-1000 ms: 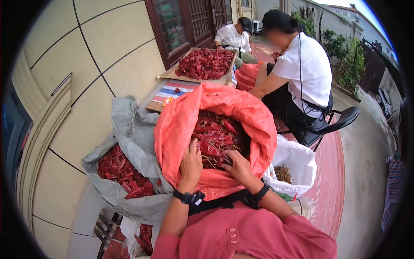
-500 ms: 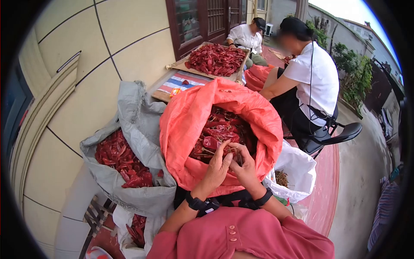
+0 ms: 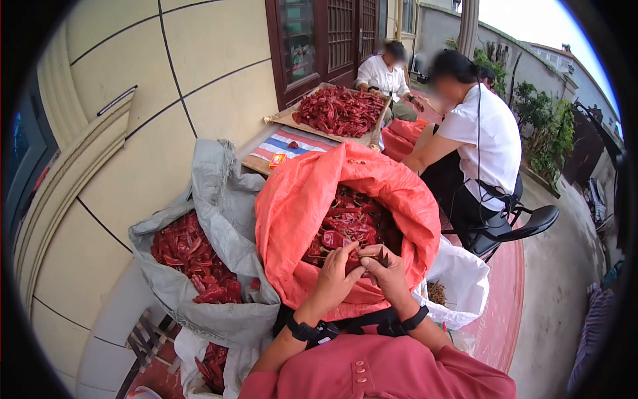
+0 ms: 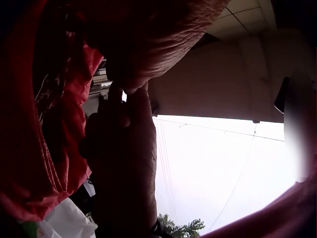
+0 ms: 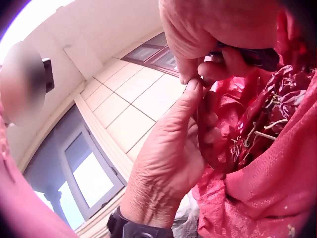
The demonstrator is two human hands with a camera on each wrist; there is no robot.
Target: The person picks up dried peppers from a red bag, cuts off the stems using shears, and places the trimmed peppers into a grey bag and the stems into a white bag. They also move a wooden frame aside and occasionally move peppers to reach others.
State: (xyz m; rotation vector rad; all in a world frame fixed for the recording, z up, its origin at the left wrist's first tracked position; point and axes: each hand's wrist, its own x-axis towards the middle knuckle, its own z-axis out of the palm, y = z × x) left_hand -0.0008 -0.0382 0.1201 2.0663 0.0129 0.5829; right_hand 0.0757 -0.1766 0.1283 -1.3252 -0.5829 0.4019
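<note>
Over the front rim of an orange-red woven sack, both hands meet at the fingertips. My left hand pinches a dried red chili, which hangs down along its fingers in the right wrist view. My right hand grips a dark two-pointed tool whose tips stick up past the thumb; its dark body shows inside the curled fingers. The right thumb and fingertip touch the chili's upper end beside the left thumb. Dried chilies with pale stems fill the sack below. The left wrist view is mostly in shadow.
A grey sack of red chilies stands at the left, a white bag holding stems at the right. Beyond lies a board heaped with chilies. Two people sit further off, one in a white shirt near a black chair.
The hands were apart, reaching into the chilies; they then drew together over the sack's front rim. The dark tool's tips now show above the right hand. The head view has shifted slightly.
</note>
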